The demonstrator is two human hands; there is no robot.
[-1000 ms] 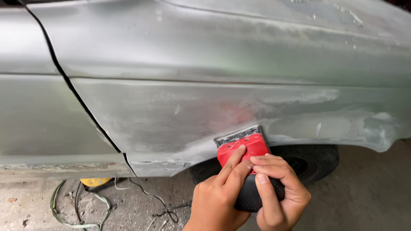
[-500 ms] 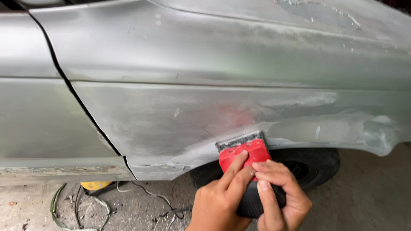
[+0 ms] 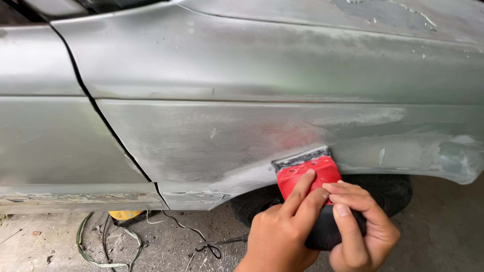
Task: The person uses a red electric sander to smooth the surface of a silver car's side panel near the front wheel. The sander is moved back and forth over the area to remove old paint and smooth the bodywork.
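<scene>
One silver car body fills the view, and its front fender [image 3: 302, 126] is dull and scuffed, with a grey filler patch showing a faint reddish tinge just above the wheel arch and a second rough patch at the far right edge; one dark seam [image 3: 108, 128] runs down between this panel and the single door panel [image 3: 45, 131] to the left; one black tyre [image 3: 383, 189] sits in the arch below, on one stretch of bare concrete floor [image 3: 443, 221]; on that floor lie one loose tangle of green and black cables [image 3: 101, 242] and one small yellow object [image 3: 123, 215], half hidden under the sill; the step in hand looks like smoothing the filler along the lip of the arch, since one red spreader [image 3: 305, 174], its grey-smeared edge tilted up and left, is pressed flat against the panel there; the left hand [image 3: 282, 234] lays two fingers on the red face and curls round the black grip below, and the right hand [image 3: 360, 221] is closed on the same grip, fingers overlapping the red edge; both hands are gripping the tool; by my judgement the next stroke calls for even pressure and a steady angle following the curve of the arch, so the edge does not gouge the soft patch
</scene>
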